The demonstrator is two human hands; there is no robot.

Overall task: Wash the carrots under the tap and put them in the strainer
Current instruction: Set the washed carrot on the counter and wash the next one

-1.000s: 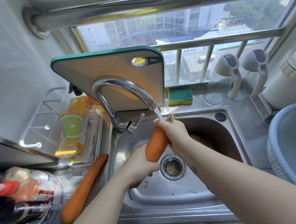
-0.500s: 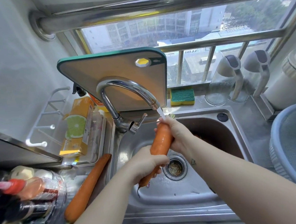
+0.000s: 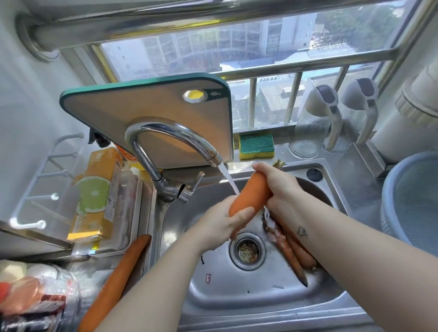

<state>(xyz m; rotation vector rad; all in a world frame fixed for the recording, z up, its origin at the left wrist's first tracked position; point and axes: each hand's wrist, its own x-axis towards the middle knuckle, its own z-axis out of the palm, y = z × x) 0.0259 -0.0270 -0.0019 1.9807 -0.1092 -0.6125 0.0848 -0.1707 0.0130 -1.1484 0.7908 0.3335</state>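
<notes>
Rinsing carrot [image 3: 251,194] under running tap [image 3: 169,133], above sink [image 3: 248,306].
Nearest: spare carrot [image 3: 114,284] lying on counter [image 3: 90,265] left of sink; more carrots [image 3: 294,251] on sink floor right of drain [image 3: 247,250]. Left hand [image 3: 222,225] gripping carrot's lower end, right hand [image 3: 279,185] gripping its top; water stream [image 3: 228,178] striking it. Blue strainer [image 3: 428,203] at right, well apart.

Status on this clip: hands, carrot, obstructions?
Held carrot under running tap, gripped by left hand and right hand. Waiting: sink carrots, counter carrot. Path to strainer unobstructed.
</notes>
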